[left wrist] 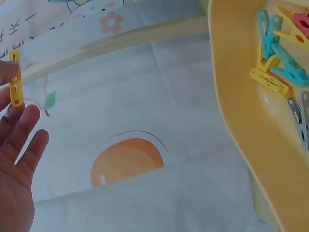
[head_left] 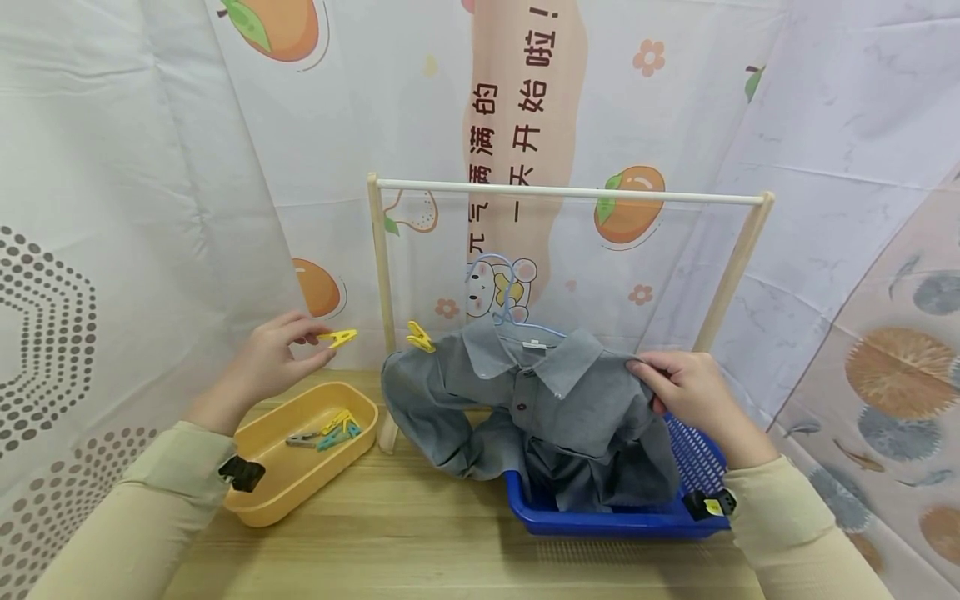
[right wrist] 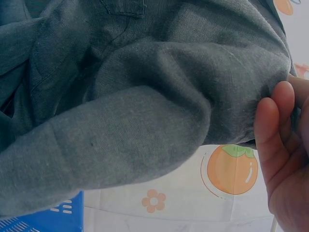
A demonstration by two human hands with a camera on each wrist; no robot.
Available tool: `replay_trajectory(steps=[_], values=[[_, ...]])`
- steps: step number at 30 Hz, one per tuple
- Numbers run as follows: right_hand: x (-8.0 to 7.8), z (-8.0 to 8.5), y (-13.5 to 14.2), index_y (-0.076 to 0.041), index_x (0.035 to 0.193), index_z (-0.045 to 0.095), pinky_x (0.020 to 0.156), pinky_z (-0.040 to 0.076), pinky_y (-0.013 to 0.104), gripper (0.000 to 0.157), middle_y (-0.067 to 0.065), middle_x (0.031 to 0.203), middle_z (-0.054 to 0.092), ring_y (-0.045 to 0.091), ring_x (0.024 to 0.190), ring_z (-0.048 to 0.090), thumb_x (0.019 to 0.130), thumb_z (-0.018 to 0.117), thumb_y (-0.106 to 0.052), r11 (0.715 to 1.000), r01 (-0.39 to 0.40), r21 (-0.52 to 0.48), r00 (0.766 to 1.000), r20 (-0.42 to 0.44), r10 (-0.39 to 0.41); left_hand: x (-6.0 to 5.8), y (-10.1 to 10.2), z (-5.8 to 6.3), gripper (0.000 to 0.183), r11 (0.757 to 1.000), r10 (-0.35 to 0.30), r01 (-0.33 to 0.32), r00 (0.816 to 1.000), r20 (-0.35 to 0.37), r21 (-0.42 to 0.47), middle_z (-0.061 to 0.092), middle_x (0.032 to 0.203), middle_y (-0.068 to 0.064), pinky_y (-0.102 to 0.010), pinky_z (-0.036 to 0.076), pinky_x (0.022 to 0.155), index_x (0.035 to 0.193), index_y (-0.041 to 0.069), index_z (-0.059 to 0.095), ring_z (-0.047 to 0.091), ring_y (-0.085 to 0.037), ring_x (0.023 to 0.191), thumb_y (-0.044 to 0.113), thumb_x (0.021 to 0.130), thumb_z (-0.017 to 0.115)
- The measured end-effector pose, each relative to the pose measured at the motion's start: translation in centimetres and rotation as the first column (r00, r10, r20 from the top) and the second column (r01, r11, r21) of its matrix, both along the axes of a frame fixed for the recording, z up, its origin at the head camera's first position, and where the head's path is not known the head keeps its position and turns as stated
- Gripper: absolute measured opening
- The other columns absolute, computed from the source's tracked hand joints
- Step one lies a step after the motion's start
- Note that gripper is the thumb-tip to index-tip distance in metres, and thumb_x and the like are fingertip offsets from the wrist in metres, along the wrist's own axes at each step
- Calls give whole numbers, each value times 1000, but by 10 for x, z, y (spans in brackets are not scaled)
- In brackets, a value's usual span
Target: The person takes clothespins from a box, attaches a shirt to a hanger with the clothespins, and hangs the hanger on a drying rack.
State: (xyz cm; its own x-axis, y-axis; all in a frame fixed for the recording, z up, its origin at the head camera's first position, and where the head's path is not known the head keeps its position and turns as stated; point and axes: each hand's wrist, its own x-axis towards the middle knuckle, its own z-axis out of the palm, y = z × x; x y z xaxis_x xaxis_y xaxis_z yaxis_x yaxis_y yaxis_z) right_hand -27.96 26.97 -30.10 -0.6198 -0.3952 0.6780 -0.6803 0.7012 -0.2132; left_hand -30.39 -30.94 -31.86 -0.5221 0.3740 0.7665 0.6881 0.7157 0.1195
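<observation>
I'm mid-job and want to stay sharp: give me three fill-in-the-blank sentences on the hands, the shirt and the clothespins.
1. The clothespin pinched by the left hand is ____ in colour.
2. The shirt gripped by the right hand hangs over a basket coloured ____.
3. Other clothespins lie in the tray nearer the ____ hand.

Missing words: yellow; blue; left.

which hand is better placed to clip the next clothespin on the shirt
Probably the left hand: it pinches a yellow clothespin, while the right hand is occupied gripping the gray collared shirt near the shoulder where no clothespin shows.
</observation>
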Motion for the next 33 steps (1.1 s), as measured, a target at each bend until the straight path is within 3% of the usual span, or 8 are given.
replay_trajectory(steps=[6, 10, 17, 26, 33], values=[[0, 1, 0, -29, 71, 63, 47, 43, 22, 32, -23, 47, 49, -7, 41, 48, 97, 72, -12, 1000, 0, 8, 1000, -12, 1, 5, 9, 8, 36, 996, -84, 84, 996, -5, -29, 69, 94, 3, -15, 47, 56, 109, 11, 76, 64, -16, 83, 1, 76, 87], [1, 1, 0, -30, 71, 62, 47, 43, 21, 33, -23, 47, 49, -7, 41, 48, 96, 72, -13, 1000, 2, 14, 1000, -16, -1, 7, 16, 12, 39, 990, -131, 129, 991, -39, -57, 71, 94, 0, -16, 47, 53, 110, 7, 75, 66, -17, 82, 0, 74, 87], [1, 1, 1, -30, 67, 57, 46, 42, 21, 37, -21, 47, 50, -6, 41, 47, 97, 71, -13, 1000, -5, 15, 1000, -23, 5, 10, 26, 18, 40, 981, -187, 178, 974, -126, -83, 72, 96, -4, -18, 49, 56, 109, 3, 74, 68, -20, 82, 1, 70, 87], [1, 0, 0, -28, 65, 55, 45, 41, 21, 39, -20, 47, 50, -7, 41, 46, 97, 71, -13, 1000, -10, 18, 1000, -22, 10, 13, 41, 25, 41, 967, -251, 242, 955, -156, -72, 70, 99, -7, -16, 47, 48, 109, 3, 75, 67, -24, 83, -1, 70, 86], [1, -2, -1, -30, 64, 53, 46, 42, 25, 41, -24, 46, 47, -8, 40, 44, 98, 71, -15, 999, 7, 34, 999, -37, -6, 16, 53, 32, 37, 963, -263, 249, 950, -170, -102, 70, 98, -4, -15, 44, 47, 108, 5, 76, 63, -19, 78, 4, 72, 86]])
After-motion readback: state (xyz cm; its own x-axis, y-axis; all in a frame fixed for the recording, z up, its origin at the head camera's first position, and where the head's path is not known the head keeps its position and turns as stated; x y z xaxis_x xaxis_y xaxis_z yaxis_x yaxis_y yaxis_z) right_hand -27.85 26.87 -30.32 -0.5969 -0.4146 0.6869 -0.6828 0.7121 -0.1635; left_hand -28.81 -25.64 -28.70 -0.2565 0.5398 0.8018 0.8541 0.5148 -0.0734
